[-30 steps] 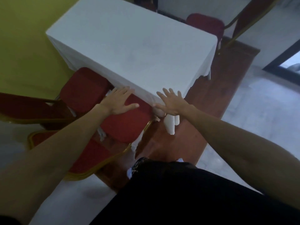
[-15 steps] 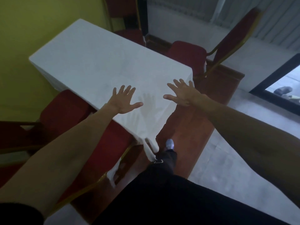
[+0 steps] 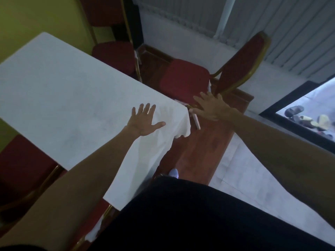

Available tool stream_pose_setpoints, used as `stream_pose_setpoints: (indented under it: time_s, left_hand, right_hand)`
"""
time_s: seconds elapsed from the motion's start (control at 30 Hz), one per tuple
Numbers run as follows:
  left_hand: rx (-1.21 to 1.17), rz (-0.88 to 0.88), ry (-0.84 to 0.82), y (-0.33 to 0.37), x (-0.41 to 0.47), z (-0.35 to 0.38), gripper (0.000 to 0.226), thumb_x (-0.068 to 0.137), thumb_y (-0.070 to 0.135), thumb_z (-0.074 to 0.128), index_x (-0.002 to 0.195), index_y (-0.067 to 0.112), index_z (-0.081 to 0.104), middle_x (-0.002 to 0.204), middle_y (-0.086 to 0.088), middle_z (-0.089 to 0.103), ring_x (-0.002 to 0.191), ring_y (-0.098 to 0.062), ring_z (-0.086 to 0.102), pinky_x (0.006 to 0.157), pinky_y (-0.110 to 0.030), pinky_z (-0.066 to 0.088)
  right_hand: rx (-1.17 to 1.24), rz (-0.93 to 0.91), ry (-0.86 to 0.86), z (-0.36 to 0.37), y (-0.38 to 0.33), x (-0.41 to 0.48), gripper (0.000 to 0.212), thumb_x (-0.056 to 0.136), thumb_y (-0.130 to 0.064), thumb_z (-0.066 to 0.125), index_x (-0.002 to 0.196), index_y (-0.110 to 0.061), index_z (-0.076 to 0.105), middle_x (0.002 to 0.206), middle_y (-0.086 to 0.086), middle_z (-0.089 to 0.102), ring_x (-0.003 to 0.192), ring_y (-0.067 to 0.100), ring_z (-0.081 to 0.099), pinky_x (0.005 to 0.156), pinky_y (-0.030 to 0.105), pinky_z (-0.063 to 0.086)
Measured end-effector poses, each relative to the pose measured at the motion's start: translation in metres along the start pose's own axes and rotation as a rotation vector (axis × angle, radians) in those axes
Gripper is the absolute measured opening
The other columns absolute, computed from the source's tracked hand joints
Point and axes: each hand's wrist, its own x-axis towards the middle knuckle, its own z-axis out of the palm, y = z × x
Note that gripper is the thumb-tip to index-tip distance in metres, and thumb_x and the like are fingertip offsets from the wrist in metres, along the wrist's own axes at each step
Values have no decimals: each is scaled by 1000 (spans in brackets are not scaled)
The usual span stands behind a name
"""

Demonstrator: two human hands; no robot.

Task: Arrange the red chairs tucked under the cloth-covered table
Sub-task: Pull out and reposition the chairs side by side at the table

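One worktop (image 3: 63,91) stands under one white cloth (image 3: 145,160). Four red chairs show around the worktop. The far-end chair (image 3: 114,55) is one, and the corner chair (image 3: 184,78) at the far right corner is another. Two more sit along the left side: the left chair (image 3: 21,163) in plain view and the near chair (image 3: 95,213) only a sliver. Two hands are out by the worktop's right corner, the left hand (image 3: 144,122) and the right hand (image 3: 211,107). One shoe tip (image 3: 174,173) shows beside the worktop's near end. Footwear (image 3: 306,118) well to the worktop's right is too blurred to count.

A yellow-green wall (image 3: 36,13) stands at left, grey blinds (image 3: 290,33) hang upper right, a reddish wooden floor strip (image 3: 204,147) meets pale tiles (image 3: 244,178), and sandals (image 3: 308,121) lie beyond a dark-framed doorway (image 3: 282,122).
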Motion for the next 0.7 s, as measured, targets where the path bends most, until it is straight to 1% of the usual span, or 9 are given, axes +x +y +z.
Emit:
stream_pose_setpoints:
  time_s: [0.1, 0.2, 0.33, 0.4, 0.5, 0.6, 0.7]
  left_hand:
    - [-46, 11, 4, 25, 36, -12, 106, 75, 88, 9, 156, 21, 3, 165, -8, 1, 150, -33, 1, 118, -58, 1]
    - [-116, 22, 20, 56, 70, -22, 106, 76, 88, 12, 156, 19, 3, 165, -9, 2, 150, -33, 1, 119, -58, 2]
    - [-263, 60, 102, 107, 114, -35, 101, 83, 83, 25, 156, 15, 9, 163, -12, 12, 150, -34, 9, 118, -58, 9]
    - [-319, 70, 136, 136, 140, -40, 100, 83, 82, 29, 155, 15, 13, 162, -13, 18, 148, -35, 14, 117, -59, 13]
    - [-434, 42, 116, 182, 182, -44, 100, 83, 81, 31, 155, 16, 11, 162, -13, 15, 149, -35, 12, 118, -58, 13]
    - [-547, -9, 77, 233, 225, -51, 100, 84, 79, 34, 156, 16, 8, 163, -14, 11, 149, -35, 8, 119, -57, 11]
    - [-634, -31, 47, 289, 266, -64, 99, 86, 77, 38, 157, 15, 6, 163, -14, 9, 150, -33, 7, 120, -54, 10]
  right_hand:
    - [-3, 10, 1, -13, 48, 21, 98, 81, -89, 8, 157, -27, 16, 166, 10, 11, 151, 35, 10, 115, 68, 9]
    - [-46, 15, -22, -29, 101, 39, 102, 78, -92, 9, 158, -29, 15, 166, 9, 12, 151, 35, 10, 115, 68, 9]
    - [-121, 27, -61, -55, 178, 64, 102, 77, -91, 17, 158, -29, 14, 166, 9, 11, 152, 34, 9, 116, 64, 8]
    - [-186, 29, -105, -69, 222, 78, 105, 75, -94, 21, 158, -30, 12, 166, 9, 10, 152, 34, 7, 118, 62, 8]
    - [-315, -18, -161, -91, 290, 102, 117, 66, -101, 21, 158, -30, 10, 166, 10, 10, 152, 36, 8, 119, 59, 7]
    - [-368, -65, -207, -115, 355, 129, 132, 50, -106, 15, 158, -30, 10, 166, 11, 10, 151, 37, 9, 119, 61, 9]
    - [-407, -119, -253, -133, 410, 157, 135, 46, -105, 15, 158, -30, 10, 166, 12, 10, 152, 36, 8, 119, 61, 9]
